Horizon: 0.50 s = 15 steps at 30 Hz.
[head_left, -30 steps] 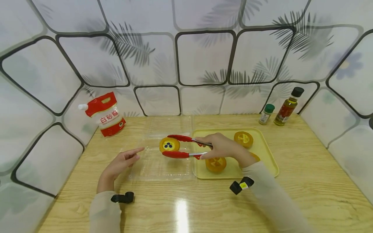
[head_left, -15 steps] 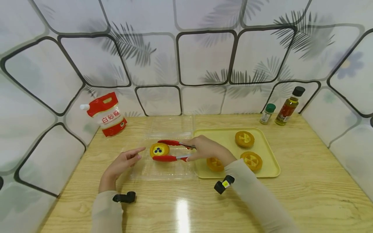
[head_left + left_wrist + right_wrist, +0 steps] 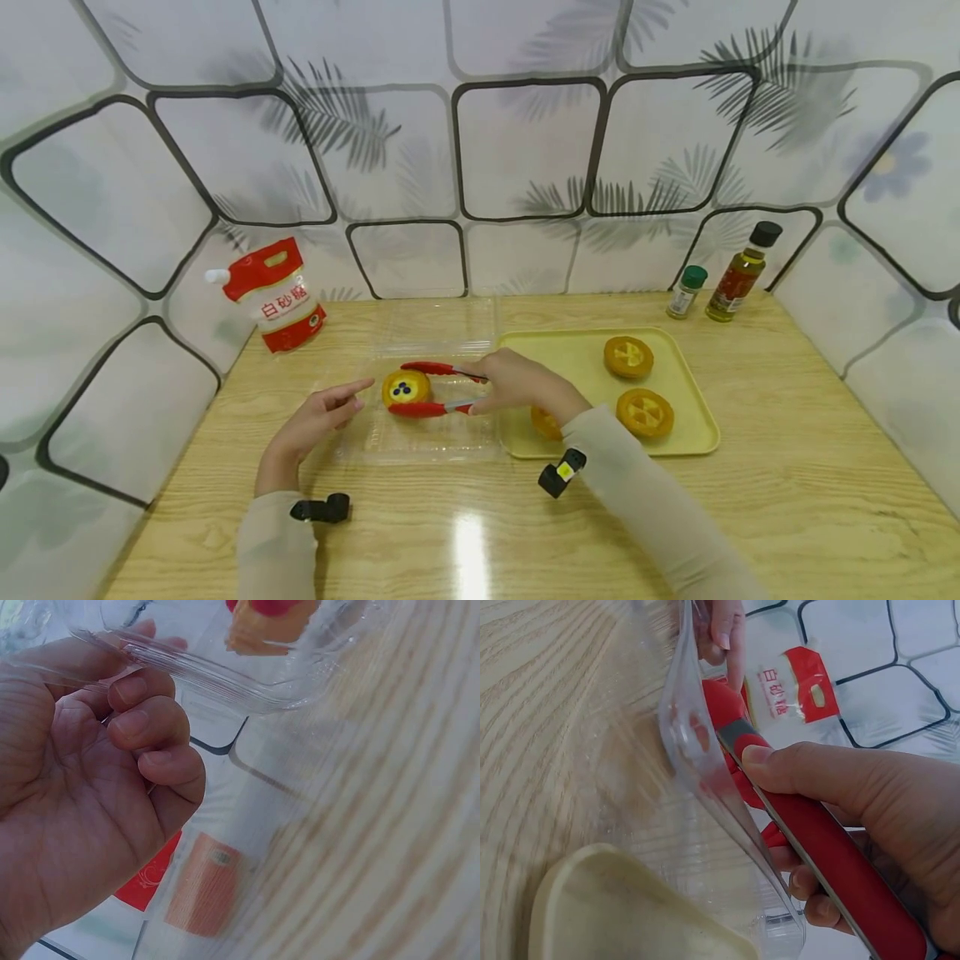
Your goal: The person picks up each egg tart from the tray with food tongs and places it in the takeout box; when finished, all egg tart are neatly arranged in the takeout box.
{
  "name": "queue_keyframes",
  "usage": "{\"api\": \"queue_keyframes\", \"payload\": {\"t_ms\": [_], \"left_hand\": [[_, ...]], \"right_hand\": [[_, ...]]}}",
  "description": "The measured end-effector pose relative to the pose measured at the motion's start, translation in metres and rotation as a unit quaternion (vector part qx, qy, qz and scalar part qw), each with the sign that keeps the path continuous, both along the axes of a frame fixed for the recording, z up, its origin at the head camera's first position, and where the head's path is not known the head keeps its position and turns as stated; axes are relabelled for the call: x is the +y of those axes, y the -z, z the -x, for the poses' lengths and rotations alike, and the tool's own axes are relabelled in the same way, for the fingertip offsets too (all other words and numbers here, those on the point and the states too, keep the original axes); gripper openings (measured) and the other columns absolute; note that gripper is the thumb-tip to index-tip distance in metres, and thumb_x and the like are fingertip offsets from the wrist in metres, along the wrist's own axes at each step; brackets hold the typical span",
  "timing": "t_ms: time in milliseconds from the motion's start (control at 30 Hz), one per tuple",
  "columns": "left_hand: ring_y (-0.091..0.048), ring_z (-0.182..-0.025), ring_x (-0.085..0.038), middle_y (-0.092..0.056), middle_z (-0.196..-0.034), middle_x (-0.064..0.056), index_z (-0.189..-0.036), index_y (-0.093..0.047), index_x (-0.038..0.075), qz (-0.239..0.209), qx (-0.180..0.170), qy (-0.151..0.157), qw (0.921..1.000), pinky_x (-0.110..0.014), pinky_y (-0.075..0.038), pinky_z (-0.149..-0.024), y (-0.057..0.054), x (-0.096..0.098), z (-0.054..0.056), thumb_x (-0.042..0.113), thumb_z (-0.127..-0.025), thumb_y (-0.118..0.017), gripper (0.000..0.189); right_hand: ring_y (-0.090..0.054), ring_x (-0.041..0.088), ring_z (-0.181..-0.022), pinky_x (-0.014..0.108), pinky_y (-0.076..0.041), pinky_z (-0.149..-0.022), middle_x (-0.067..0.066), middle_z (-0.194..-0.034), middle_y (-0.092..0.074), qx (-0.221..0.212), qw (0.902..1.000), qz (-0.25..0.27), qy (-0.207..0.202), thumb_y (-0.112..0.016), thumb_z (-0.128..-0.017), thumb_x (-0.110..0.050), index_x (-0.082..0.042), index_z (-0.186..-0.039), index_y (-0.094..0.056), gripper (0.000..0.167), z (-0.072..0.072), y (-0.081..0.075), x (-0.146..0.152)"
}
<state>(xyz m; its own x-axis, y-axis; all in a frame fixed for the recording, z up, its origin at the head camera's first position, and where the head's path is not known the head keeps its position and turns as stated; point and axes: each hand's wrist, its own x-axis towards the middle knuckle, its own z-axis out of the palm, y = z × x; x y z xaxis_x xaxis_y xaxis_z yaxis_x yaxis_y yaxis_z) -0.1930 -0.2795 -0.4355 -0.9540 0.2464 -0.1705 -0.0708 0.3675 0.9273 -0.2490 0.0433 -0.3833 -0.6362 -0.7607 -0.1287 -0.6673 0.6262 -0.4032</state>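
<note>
My right hand point(image 3: 517, 383) grips a pair of tongs point(image 3: 420, 409) with red tips and handles, also held in the right wrist view point(image 3: 832, 870). Between the tong tips sits a round egg tart point(image 3: 406, 387) with dark blue dots on its yellow middle. It is inside the left part of a clear plastic box point(image 3: 442, 454), low over or on its floor; I cannot tell which. At the box's left edge is my left hand point(image 3: 311, 425), index finger pointing inward. In the left wrist view its other fingers point(image 3: 154, 724) curl at the clear rim.
A yellow tray point(image 3: 701, 417) right of the box holds several tarts, one point(image 3: 628, 357) at the back and another point(image 3: 645, 412) in front. The box's lid point(image 3: 438, 321) stands open behind. A sugar bag point(image 3: 277, 296), a green-capped jar point(image 3: 686, 292) and an oil bottle point(image 3: 744, 272) stand along the wall.
My right hand has moved left and slightly down with the tongs, carrying the tart further left inside the box. Over the last half second it moved only a little. The left hand stays put.
</note>
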Motion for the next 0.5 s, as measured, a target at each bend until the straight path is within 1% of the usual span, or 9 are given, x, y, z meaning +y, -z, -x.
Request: {"api": "queue_keyframes", "payload": {"t_ms": [167,267,367,433,500], "left_hand": [[-0.037,-0.079,-0.016,-0.033,-0.080,-0.004,-0.141,-0.044,0.006,0.007,-0.002,-0.001,1.0000,-0.026,-0.035,-0.063,0.000,0.000,0.000,0.016,-0.098,-0.051,0.045],[-0.038,-0.083,-0.016,-0.036,-0.085,-0.005,-0.141,-0.044,0.005,0.008,0.002,0.001,1.0000,-0.027,-0.035,-0.064,0.000,0.001,0.000,0.017,-0.098,-0.051,0.045],[-0.038,-0.084,-0.017,-0.036,-0.086,-0.005,-0.141,-0.044,0.004,0.009,0.005,0.003,0.9999,-0.027,-0.034,-0.064,0.000,0.001,0.000,0.016,-0.098,-0.051,0.044],[-0.037,-0.083,-0.017,-0.034,-0.084,-0.005,-0.140,-0.045,0.004,0.010,0.005,0.003,0.9999,-0.027,-0.034,-0.064,0.000,0.001,0.000,0.015,-0.098,-0.051,0.044],[-0.038,-0.083,-0.017,-0.035,-0.084,-0.005,-0.141,-0.044,0.004,0.009,0.004,0.003,1.0000,-0.027,-0.034,-0.064,0.000,0.000,0.000,0.015,-0.098,-0.051,0.044]], "right_hand": [[-0.025,0.010,-0.055,0.024,-0.026,-0.053,-0.006,-0.062,-0.025,0.015,0.9999,-0.008,0.001,-0.075,-0.081,-0.031,-0.007,-0.140,-0.047,0.069,-0.001,0.004,-0.006],[-0.028,0.011,-0.057,0.025,-0.030,-0.055,-0.005,-0.063,-0.027,0.014,0.9997,-0.015,0.012,-0.075,-0.081,-0.032,-0.009,-0.141,-0.045,0.071,-0.002,0.006,-0.008],[-0.038,0.012,-0.064,0.027,-0.038,-0.063,-0.004,-0.069,-0.043,0.021,0.9992,-0.022,0.027,-0.076,-0.080,-0.034,-0.011,-0.142,-0.045,0.073,-0.004,0.008,-0.009],[-0.048,0.014,-0.074,0.030,-0.044,-0.071,0.001,-0.082,-0.056,0.030,0.9988,-0.023,0.030,-0.077,-0.079,-0.034,-0.012,-0.142,-0.045,0.073,-0.005,0.010,-0.010],[-0.055,0.019,-0.087,0.034,-0.046,-0.080,0.008,-0.098,-0.062,0.038,0.9987,-0.021,0.027,-0.077,-0.079,-0.033,-0.012,-0.141,-0.046,0.073,-0.006,0.012,-0.010]]}}
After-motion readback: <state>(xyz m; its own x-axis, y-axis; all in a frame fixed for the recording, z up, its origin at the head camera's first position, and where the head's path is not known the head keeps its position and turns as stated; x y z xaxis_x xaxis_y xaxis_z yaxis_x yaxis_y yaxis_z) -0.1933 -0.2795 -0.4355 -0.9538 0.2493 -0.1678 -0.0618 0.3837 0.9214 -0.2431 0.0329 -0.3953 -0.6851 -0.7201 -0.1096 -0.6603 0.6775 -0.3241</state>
